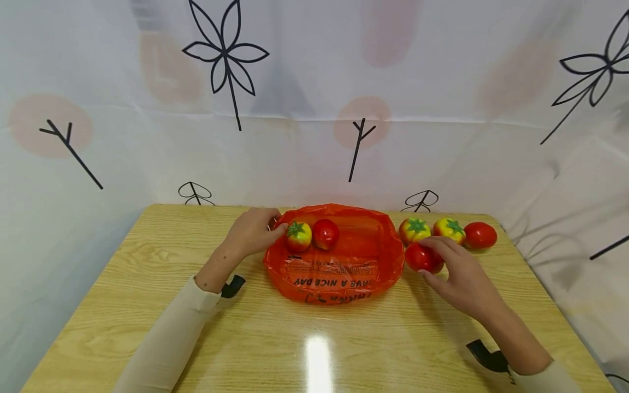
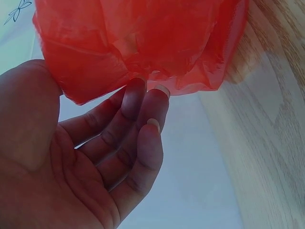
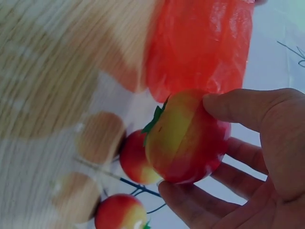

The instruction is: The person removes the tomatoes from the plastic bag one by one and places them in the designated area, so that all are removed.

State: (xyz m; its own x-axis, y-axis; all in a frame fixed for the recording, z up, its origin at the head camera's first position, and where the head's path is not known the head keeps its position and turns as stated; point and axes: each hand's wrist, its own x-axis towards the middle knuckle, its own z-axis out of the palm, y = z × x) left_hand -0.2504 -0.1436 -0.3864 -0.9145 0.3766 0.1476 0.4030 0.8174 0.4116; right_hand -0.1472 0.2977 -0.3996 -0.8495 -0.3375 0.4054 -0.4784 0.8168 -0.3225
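An open red plastic bag (image 1: pixel 339 278) stands on the table with its mouth up, showing upside-down lettering. Inside it lie a yellow-red tomato (image 1: pixel 299 236) with a green calyx and a red tomato (image 1: pixel 326 234). At the bag's left rim, my left hand (image 1: pixel 255 232) holds the plastic between thumb and fingers; the left wrist view shows fingertips against the red film (image 2: pixel 143 43). My right hand (image 1: pixel 464 278) grips another tomato (image 3: pixel 190 138), beside the bag's right side. It is red and yellow with a green calyx, fingers around one side and thumb on the other.
Behind the right hand, a row of tomatoes stands on the table: two yellow-red ones, the left tomato (image 1: pixel 415 230) and middle tomato (image 1: pixel 449 230), then a red tomato (image 1: pixel 480 235). The wooden table (image 1: pixel 245 349) meets a patterned cloth (image 1: pixel 295 158) at its back edge.
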